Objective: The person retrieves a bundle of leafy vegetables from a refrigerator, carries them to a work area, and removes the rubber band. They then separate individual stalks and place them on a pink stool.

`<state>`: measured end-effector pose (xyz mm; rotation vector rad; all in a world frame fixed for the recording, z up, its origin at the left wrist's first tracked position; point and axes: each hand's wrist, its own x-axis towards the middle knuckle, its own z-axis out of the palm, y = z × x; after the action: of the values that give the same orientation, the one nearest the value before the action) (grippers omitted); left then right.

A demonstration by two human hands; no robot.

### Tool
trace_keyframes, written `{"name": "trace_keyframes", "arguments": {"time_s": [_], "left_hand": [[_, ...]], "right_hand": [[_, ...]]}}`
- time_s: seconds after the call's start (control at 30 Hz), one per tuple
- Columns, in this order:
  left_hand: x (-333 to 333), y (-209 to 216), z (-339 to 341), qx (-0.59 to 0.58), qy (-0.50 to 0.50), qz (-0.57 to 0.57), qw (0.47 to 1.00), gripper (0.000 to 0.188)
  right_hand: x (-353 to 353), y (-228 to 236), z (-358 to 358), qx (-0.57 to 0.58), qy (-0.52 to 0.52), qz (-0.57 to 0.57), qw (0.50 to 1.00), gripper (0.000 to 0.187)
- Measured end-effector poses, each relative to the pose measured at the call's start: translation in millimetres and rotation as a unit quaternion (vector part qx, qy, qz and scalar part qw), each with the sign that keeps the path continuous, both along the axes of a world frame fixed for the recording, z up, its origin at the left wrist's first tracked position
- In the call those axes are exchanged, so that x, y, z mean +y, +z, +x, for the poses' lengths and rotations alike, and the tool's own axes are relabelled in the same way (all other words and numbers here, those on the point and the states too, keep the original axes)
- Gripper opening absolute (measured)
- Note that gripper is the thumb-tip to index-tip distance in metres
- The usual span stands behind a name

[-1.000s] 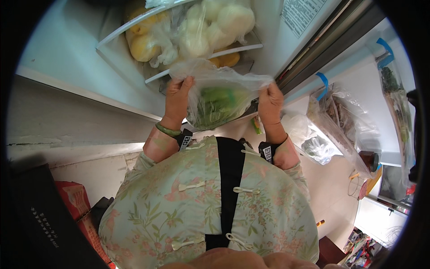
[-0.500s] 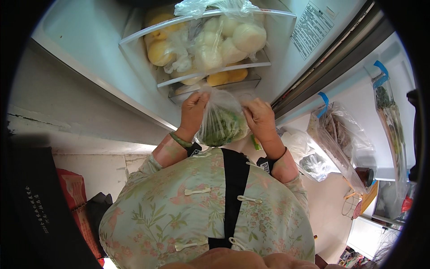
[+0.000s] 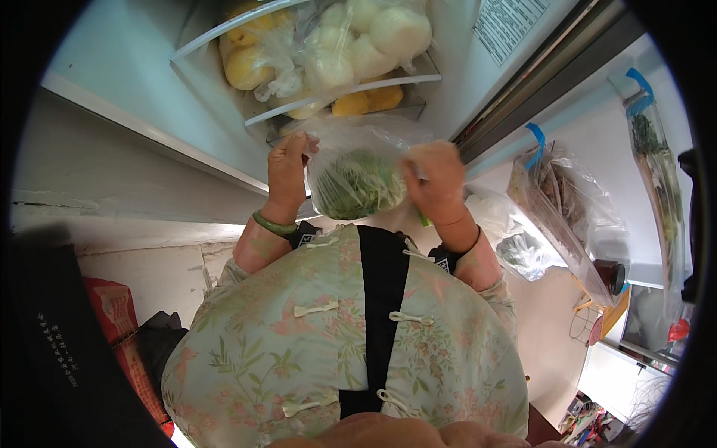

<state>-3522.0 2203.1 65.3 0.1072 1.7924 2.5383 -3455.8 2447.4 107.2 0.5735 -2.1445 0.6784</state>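
A clear plastic bag (image 3: 357, 178) with green leafy vegetables inside hangs between my two hands, just in front of the open fridge. My left hand (image 3: 287, 170) pinches the bag's upper left edge between thumb and fingers. On the other side my right hand (image 3: 435, 178) is at the bag's upper right edge, its fingers curled in and smeared by motion. The bag's mouth is spread wide toward the fridge. A green bangle (image 3: 273, 224) circles my left wrist.
Fridge shelves ahead carry bagged white round food (image 3: 366, 45) and yellow round food (image 3: 250, 67). At right, the open door's racks hold bagged dried goods (image 3: 560, 187) and a dark-lidded jar (image 3: 609, 276). A red bag (image 3: 112, 313) stands at lower left beside the wall.
My hands have moved apart, the left one leftward, and the bag's gathered top is now stretched wide. The view has shifted a little, so the fridge shelves sit higher.
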Motion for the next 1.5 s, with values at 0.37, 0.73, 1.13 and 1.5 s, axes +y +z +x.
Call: {"name": "trace_keyframes", "arguments": {"time_s": [0.37,0.73,1.13,1.5], "left_hand": [[-8,8,9,-0.055,0.005,0.055,0.997,0.027],[-3,15,20,-0.04,-0.016,-0.017,0.999,0.03],[-3,3,21,-0.056,-0.05,-0.025,0.997,0.031],[-13,-20,12,-0.056,-0.063,0.039,0.996,0.027]], "right_hand": [[-3,-16,8,-0.362,0.136,0.213,0.897,0.015],[-5,-71,-33,-0.471,0.236,-0.023,0.85,0.031],[-16,-143,-65,-0.349,0.044,0.264,0.898,0.049],[-16,-106,-78,-0.33,0.111,0.303,0.887,0.041]]}}
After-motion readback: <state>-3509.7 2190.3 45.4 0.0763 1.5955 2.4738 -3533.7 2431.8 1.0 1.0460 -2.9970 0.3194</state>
